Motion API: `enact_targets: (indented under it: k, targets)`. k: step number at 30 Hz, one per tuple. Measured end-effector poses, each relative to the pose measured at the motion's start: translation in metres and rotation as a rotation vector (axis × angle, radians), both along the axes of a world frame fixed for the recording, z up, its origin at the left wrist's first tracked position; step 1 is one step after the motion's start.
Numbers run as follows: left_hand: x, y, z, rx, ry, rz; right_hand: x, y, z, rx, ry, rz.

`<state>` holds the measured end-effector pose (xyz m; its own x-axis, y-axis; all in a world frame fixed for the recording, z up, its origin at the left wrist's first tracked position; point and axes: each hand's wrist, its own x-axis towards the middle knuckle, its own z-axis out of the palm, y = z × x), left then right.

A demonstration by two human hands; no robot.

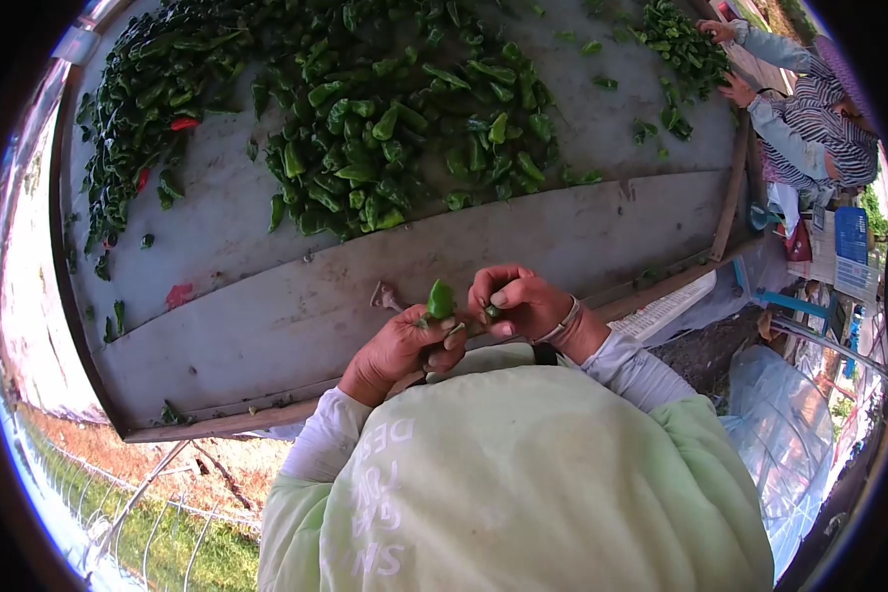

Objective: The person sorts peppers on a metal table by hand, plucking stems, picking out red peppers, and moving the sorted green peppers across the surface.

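Note:
My left hand [400,347] is closed around a small green pepper [441,299], whose pointed end sticks up past the fingers. Close beside it, my right hand [523,301] has its fingers curled in a pinch on a small dark green piece [492,312]; I cannot tell if it is a whole pepper. Both hands are held over the near edge of a grey-topped table. Beyond them lies a big pile of green peppers [365,148], spread over the tabletop [434,259].
Another heap of darker peppers [133,94] with a few red ones lies at left. At the far right, a co-worker [809,118] reaches to a smaller pepper heap [676,39]. A wooden rim [247,422] edges the table. Blue crates [851,235] and plastic sheeting [775,424] are at right.

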<state>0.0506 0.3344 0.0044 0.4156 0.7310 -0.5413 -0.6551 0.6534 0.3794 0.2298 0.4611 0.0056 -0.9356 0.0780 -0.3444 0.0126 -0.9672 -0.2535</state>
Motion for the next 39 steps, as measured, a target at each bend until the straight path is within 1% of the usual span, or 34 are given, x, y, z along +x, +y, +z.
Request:
enact_targets:
  k: [2, 3, 4, 5, 6, 7, 8, 9, 10, 11, 12, 14, 16, 17, 19, 20, 22, 25, 27, 29, 32, 34, 36, 39]
  targets:
    - [-0.001, 0.001, -0.008, 0.158, -0.157, 0.039, 0.003, 0.001, -0.004, 0.026, -0.024, -0.048]
    - [-0.002, 0.005, -0.004, 0.154, -0.155, 0.045, 0.001, 0.003, -0.005, 0.058, -0.044, -0.093]
    - [-0.002, 0.009, 0.004, 0.116, -0.004, 0.007, -0.001, 0.004, -0.004, 0.053, -0.040, -0.087]
    - [-0.002, 0.012, 0.008, 0.078, 0.147, -0.033, -0.003, 0.006, 0.000, 0.156, -0.175, -0.108]
    - [0.000, 0.013, 0.007, 0.074, 0.152, -0.029, -0.006, 0.007, 0.002, 0.261, -0.310, -0.129]
    - [0.001, 0.013, 0.003, 0.081, 0.226, -0.100, -0.006, 0.008, 0.001, 0.260, -0.302, -0.121]
    - [0.002, 0.013, 0.001, 0.086, 0.304, -0.165, -0.006, 0.010, 0.000, 0.450, -0.260, -0.017]
    - [0.003, 0.013, -0.003, 0.079, 0.321, -0.146, -0.009, 0.012, -0.001, 0.641, -0.207, 0.090]
    - [0.005, 0.012, -0.006, 0.081, 0.244, -0.143, -0.014, 0.011, -0.001, 0.640, -0.186, 0.104]
    - [0.008, 0.011, -0.007, 0.084, 0.164, -0.140, -0.017, 0.007, 0.001, 0.767, -0.196, 0.132]
    - [0.010, 0.011, -0.005, 0.078, 0.176, -0.123, -0.019, 0.005, 0.002, 0.895, -0.206, 0.156]
    - [0.013, 0.012, -0.001, 0.023, 0.102, -0.047, -0.018, 0.005, -0.002, 0.850, -0.195, 0.174]
    - [0.013, 0.013, 0.002, 0.019, 0.100, -0.034, -0.018, 0.001, -0.008, 0.704, -0.283, 0.044]
    - [0.013, 0.015, 0.003, 0.033, 0.106, -0.002, -0.019, -0.002, -0.008, 0.704, -0.272, 0.054]
    - [0.009, 0.018, 0.006, 0.046, 0.119, 0.043, -0.021, -0.005, -0.006, 0.284, -0.337, -0.077]
    - [0.006, 0.020, 0.009, 0.073, 0.131, 0.040, -0.022, -0.005, -0.007, 0.283, -0.333, -0.067]
    - [0.005, 0.021, 0.009, 0.097, 0.141, 0.041, -0.023, -0.007, -0.012, 0.168, -0.324, -0.156]
    - [0.007, 0.021, 0.001, 0.129, 0.152, 0.100, -0.026, -0.009, -0.014, 0.139, -0.339, -0.203]
    - [0.008, 0.020, -0.002, 0.129, 0.022, 0.170, -0.026, -0.008, -0.022, 0.111, -0.307, -0.213]
    - [0.009, 0.020, -0.001, 0.122, 0.015, 0.183, -0.026, -0.009, -0.023, 0.079, -0.279, -0.224]
    - [0.010, 0.022, 0.003, 0.090, -0.017, 0.186, -0.030, -0.006, -0.013, 0.127, -0.360, -0.255]
    - [0.009, 0.025, 0.009, 0.063, -0.045, 0.177, -0.032, 0.002, -0.009, 0.361, -0.415, -0.208]
    - [0.008, 0.028, 0.014, -0.043, -0.082, 0.190, -0.034, 0.003, -0.002, 0.381, -0.460, -0.208]
    - [0.003, 0.028, 0.015, -0.045, -0.144, 0.148, -0.036, 0.005, 0.000, 0.420, -0.500, -0.208]
